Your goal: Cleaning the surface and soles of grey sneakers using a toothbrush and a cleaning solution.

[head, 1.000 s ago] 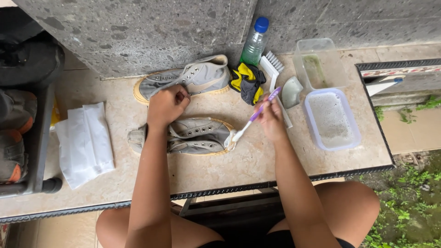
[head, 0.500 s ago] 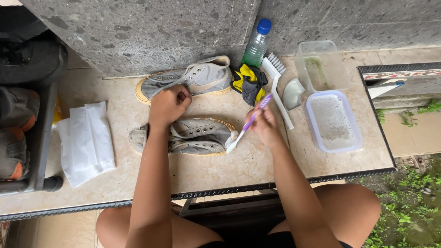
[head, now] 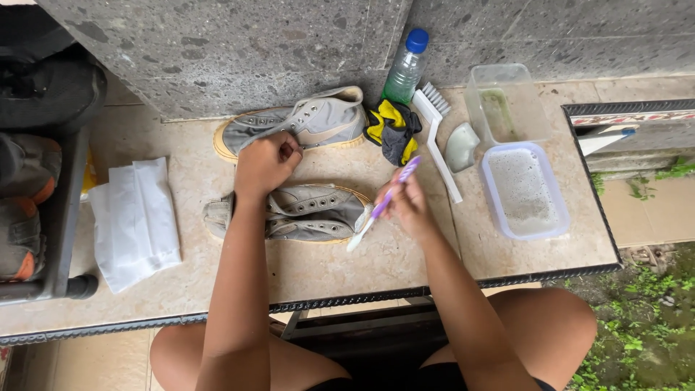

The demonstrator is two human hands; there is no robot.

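Grey canvas sneaker (head: 304, 212) lies beside the stone wall, left hand (head: 264, 163) clenched on its upper. Right hand (head: 407, 205) grips a purple toothbrush (head: 382, 205) at the toe; short, firm strokes would likely clean best.

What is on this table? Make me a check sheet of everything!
Surface: beige stone table, dark patterned edge.
Job's things: grey sneaker lying on its side; purple toothbrush at its toe.
Clutter: second sneaker, yellow-black cloth, bottle, white scrub brush, two plastic tubs, white cloth.
Hands: left hand on the sneaker; right hand holding the toothbrush.
Cables: nothing seen.
Surroundings: speckled stone wall, shoe rack left, plants right.
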